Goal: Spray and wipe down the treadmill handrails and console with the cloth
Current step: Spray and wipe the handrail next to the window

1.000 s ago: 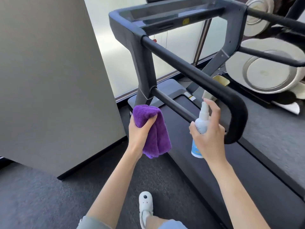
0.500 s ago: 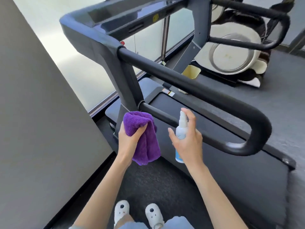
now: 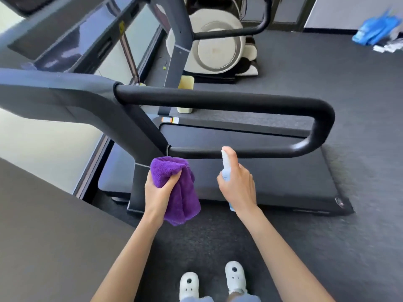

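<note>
The black looped handrail (image 3: pixel 218 98) of the treadmill runs across the middle, its lower bar (image 3: pixel 250 151) just above my hands. My left hand (image 3: pixel 158 192) grips a bunched purple cloth (image 3: pixel 176 188) beside the grey upright post (image 3: pixel 148 153). My right hand (image 3: pixel 238 186) holds a small white and blue spray bottle (image 3: pixel 226 168) upright, index finger on the nozzle, which sits right at the lower bar. The console (image 3: pixel 65 46) lies at the upper left, seen at an angle. The far handrail (image 3: pixel 231 32) shows at the top.
The treadmill deck (image 3: pixel 261 177) lies below the rail. A grey wall panel (image 3: pixel 43 225) stands close on my left, a window behind it. A white and brown machine (image 3: pixel 218 49) sits beyond the treadmill. A cream object (image 3: pixel 185 92) rests at the deck's front. Blue items (image 3: pixel 377 31) lie far right. My white shoes (image 3: pixel 209 284) stand on dark carpet.
The view has swung right and down, so the handrail now lies level across the frame. Both hands keep their grips and stay near the lower bar, the bottle's nozzle now right at it.
</note>
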Demonstrator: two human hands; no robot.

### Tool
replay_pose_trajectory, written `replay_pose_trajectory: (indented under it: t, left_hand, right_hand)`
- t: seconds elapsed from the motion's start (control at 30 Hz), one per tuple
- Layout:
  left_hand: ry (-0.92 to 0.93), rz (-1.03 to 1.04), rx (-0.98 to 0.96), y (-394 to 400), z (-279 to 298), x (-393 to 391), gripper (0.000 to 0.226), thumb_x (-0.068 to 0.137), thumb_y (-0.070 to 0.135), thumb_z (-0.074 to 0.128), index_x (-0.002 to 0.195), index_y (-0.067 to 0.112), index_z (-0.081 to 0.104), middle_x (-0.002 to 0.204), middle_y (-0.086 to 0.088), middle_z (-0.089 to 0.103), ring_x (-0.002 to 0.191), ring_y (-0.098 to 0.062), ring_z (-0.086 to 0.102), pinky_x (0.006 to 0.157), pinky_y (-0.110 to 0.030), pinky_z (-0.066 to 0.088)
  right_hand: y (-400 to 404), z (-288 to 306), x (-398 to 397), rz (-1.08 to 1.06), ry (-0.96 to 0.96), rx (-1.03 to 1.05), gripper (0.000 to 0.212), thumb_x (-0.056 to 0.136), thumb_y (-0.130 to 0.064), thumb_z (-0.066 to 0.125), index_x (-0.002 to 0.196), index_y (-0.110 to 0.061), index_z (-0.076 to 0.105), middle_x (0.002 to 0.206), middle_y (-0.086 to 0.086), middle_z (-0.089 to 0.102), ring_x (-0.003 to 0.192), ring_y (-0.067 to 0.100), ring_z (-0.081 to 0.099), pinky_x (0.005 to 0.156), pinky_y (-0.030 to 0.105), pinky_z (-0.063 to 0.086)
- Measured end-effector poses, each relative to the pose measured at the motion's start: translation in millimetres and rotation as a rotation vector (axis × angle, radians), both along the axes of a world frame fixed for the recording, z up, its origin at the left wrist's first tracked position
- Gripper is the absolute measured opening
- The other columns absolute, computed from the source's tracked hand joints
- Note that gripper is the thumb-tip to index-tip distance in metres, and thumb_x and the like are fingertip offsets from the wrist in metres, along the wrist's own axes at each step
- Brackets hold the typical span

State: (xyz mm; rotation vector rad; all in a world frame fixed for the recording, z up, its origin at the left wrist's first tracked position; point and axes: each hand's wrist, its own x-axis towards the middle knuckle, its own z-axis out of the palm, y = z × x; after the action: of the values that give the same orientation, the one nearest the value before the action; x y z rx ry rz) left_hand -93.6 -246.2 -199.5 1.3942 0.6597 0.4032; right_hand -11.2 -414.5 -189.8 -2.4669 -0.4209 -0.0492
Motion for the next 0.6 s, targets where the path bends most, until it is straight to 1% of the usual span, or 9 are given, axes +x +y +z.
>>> replay_pose_trajectory:
  t: [0.07, 0.13, 0.23, 0.33, 0.4, 0.5, 0.6]
  left_hand:
    - [0.005, -0.018, -0.003, 6, -2, -1, 0.05, 0.058, 0.053, 0.078, 0.102, 0.034, 0.063, 0.097, 0.013, 0.072, 0.093, -0.006, 0.068, 0.084, -0.03, 0.054]
    - [0.011, -0.025, -0.001, 12, -5, 1, 0.042, 0.063, 0.045, 0.078, 0.101, 0.034, 0.062, 0.097, 0.012, 0.071, 0.092, -0.006, 0.067, 0.085, -0.031, 0.054]
    - [-0.007, -0.013, -0.019, 20, -8, 4, 0.039, 0.065, 0.041, 0.075, 0.101, 0.033, 0.062, 0.1, 0.009, 0.071, 0.096, -0.01, 0.067, 0.086, -0.031, 0.053]
    - [-0.027, -0.037, -0.04, 22, -10, 6, 0.037, 0.066, 0.039, 0.077, 0.1, 0.033, 0.063, 0.1, 0.008, 0.071, 0.096, -0.01, 0.067, 0.084, -0.029, 0.053]
    - [-0.038, -0.048, -0.053, 24, -12, 8, 0.036, 0.069, 0.035, 0.082, 0.099, 0.033, 0.063, 0.099, 0.009, 0.071, 0.094, -0.009, 0.067, 0.083, -0.029, 0.053]
    - [-0.042, -0.036, -0.065, 25, -16, 11, 0.026, 0.08, 0.025, 0.076, 0.099, 0.034, 0.063, 0.097, 0.011, 0.07, 0.092, -0.006, 0.067, 0.08, -0.026, 0.052]
    - [-0.05, -0.031, -0.074, 25, -17, 11, 0.024, 0.081, 0.023, 0.074, 0.099, 0.034, 0.063, 0.092, 0.016, 0.071, 0.087, 0.0, 0.067, 0.074, -0.019, 0.051]
  right_hand:
    - [7, 3, 1, -0.024, -0.03, -0.011, 0.063, 0.091, -0.008, 0.055, 0.148, -0.029, 0.034, 0.084, 0.003, 0.055, 0.077, 0.036, 0.058, 0.063, 0.04, 0.043]
    - [13, 5, 7, -0.041, -0.042, -0.043, 0.063, 0.09, -0.006, 0.055, 0.147, -0.027, 0.037, 0.079, 0.004, 0.055, 0.075, 0.037, 0.058, 0.063, 0.041, 0.047]
    - [19, 5, 14, -0.057, -0.044, -0.059, 0.062, 0.087, -0.006, 0.055, 0.144, -0.026, 0.039, 0.074, 0.004, 0.055, 0.073, 0.039, 0.058, 0.063, 0.043, 0.05]
    - [21, 2, 18, -0.084, -0.026, -0.057, 0.062, 0.087, -0.006, 0.056, 0.143, -0.027, 0.038, 0.076, 0.004, 0.057, 0.075, 0.037, 0.057, 0.063, 0.04, 0.046]
    - [22, -1, 19, -0.072, -0.027, -0.042, 0.061, 0.089, -0.007, 0.056, 0.144, -0.026, 0.038, 0.079, 0.002, 0.055, 0.075, 0.035, 0.056, 0.063, 0.038, 0.042]
    - [22, -5, 23, -0.056, -0.017, -0.034, 0.061, 0.09, -0.007, 0.058, 0.145, -0.024, 0.038, 0.08, 0.003, 0.055, 0.073, 0.031, 0.053, 0.064, 0.037, 0.039]
    - [22, -8, 24, -0.054, -0.012, -0.004, 0.061, 0.086, -0.006, 0.061, 0.142, -0.023, 0.043, 0.075, 0.004, 0.054, 0.069, 0.028, 0.049, 0.067, 0.035, 0.038]
